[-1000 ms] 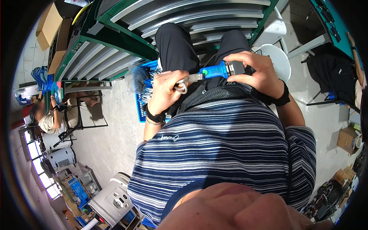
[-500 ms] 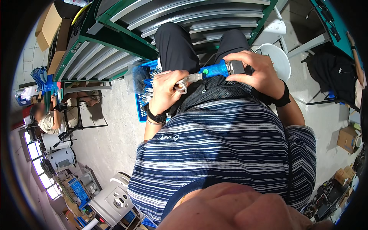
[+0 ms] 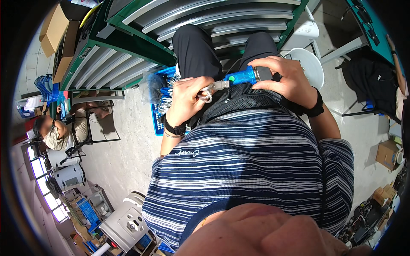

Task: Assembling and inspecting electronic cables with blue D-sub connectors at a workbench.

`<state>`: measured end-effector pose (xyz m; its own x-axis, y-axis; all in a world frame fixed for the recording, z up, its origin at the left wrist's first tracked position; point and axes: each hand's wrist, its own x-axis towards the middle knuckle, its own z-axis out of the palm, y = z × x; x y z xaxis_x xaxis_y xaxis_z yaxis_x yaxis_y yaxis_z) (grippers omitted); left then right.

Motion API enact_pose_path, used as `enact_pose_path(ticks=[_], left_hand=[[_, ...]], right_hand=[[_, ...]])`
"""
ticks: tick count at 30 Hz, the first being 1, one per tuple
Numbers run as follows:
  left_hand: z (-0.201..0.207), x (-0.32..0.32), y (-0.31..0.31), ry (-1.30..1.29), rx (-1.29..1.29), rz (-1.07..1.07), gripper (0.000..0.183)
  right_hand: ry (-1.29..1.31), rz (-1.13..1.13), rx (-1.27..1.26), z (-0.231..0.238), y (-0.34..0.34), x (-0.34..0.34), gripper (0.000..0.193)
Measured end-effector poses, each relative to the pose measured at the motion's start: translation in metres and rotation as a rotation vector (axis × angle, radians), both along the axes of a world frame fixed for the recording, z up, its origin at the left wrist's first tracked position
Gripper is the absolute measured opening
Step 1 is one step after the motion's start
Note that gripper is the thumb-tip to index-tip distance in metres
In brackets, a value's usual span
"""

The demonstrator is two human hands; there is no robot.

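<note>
My left hand (image 3: 188, 96) is closed on a clear-jacketed USB cable (image 3: 206, 94), its looped cord bunched in the fingers. The cable's silver plug (image 3: 221, 85) points right and meets the end of a blue see-through serial adapter (image 3: 242, 77) with a green dot. I cannot tell whether the plug is seated in it. At the adapter's other end sits a dark grey connector (image 3: 264, 73), gripped between thumb and fingers of my right hand (image 3: 290, 79). Both hands are above my lap, over a black mesh waist bag (image 3: 239, 99).
A blue basket (image 3: 158, 123) with bagged cables stands left of my legs. Green-framed drawer cabinets (image 3: 141, 47) rise ahead. On the right are a white bucket (image 3: 314, 70) and a chair with a black garment (image 3: 367, 81). Another person (image 3: 64, 132) sits far left.
The adapter, plug and connector have shifted very slightly right, still in the same grasp. The seated person at far left has moved an arm.
</note>
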<state>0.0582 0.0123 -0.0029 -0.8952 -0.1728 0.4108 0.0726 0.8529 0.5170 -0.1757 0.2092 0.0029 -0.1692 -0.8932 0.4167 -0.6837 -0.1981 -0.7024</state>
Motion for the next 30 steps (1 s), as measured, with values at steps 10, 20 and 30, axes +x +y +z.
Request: enact_pose_path(ticks=[10, 20, 30], left_hand=[[-0.002, -0.004, 0.002, -0.011, 0.065, 0.0, 0.017], [-0.001, -0.004, 0.001, -0.111, 0.152, -0.004, 0.019], [-0.007, -0.011, 0.002, -0.082, 0.253, 0.018, 0.01]], right_hand=[[0.063, 0.011, 0.081, 0.003, -0.003, 0.0, 0.052], [0.052, 0.019, 0.116, 0.006, -0.002, -0.001, 0.056], [-0.014, 0.004, -0.04, 0.002, -0.006, -0.004, 0.073]])
